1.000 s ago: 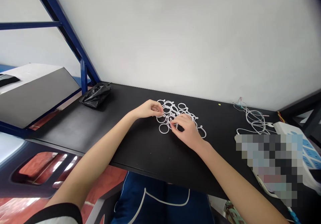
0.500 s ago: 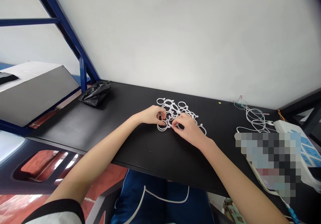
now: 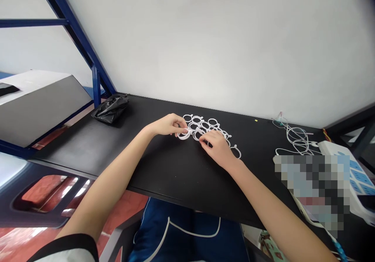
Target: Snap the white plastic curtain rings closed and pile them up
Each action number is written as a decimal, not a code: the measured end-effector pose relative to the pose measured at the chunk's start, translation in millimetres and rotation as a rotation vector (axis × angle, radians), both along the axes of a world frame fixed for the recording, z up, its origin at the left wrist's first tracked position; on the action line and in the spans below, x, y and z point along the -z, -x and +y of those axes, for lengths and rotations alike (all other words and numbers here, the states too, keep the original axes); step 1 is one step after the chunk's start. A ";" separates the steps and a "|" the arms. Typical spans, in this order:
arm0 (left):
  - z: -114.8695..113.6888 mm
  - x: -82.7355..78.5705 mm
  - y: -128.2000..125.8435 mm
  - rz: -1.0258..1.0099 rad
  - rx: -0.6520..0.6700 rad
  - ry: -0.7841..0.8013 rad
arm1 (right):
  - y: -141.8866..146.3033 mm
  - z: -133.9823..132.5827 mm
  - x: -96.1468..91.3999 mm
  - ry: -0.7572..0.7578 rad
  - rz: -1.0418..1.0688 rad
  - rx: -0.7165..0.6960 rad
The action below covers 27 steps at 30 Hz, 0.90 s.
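Note:
A cluster of white plastic rings with small tabs (image 3: pixel 206 126) lies linked together on the black desk (image 3: pixel 146 113). My left hand (image 3: pixel 169 125) is at the cluster's left side, its fingers pinching a white ring (image 3: pixel 184 136) that sits slightly apart from the others. My right hand (image 3: pixel 216 148) is over the cluster's front, its fingertips pressed on rings near the middle. The rings under both hands are partly hidden, so I cannot tell how they link there.
A crumpled black plastic bag (image 3: pixel 110 110) lies at the desk's far left. Tangled white cables (image 3: pixel 297 140) and a white power strip (image 3: pixel 336 156) sit at the right, partly behind a pixelated patch. A blue metal frame (image 3: pixel 76 35) rises at the left.
My left hand has moved left and slightly back, drawing a ring out from the cluster's left side. My right hand has shifted slightly toward the far left.

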<state>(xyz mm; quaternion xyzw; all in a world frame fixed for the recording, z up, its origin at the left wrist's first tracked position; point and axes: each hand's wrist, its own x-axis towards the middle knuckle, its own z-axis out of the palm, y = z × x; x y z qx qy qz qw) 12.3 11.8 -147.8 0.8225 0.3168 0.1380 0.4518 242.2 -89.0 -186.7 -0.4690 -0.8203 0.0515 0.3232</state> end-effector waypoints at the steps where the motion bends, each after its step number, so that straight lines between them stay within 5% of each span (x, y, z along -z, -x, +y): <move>1: 1.4 1.5 0.3 -0.018 -0.027 0.006 | 1.3 1.6 2.4 0.001 -0.003 0.013; 8: 7.5 16.0 -4.1 -0.109 -0.165 0.010 | 6.5 -0.3 6.3 0.044 -0.032 0.023; 27: 7.1 20.5 -8.5 -0.226 -0.154 0.018 | 2.4 -12.0 -7.0 0.089 -0.095 -0.041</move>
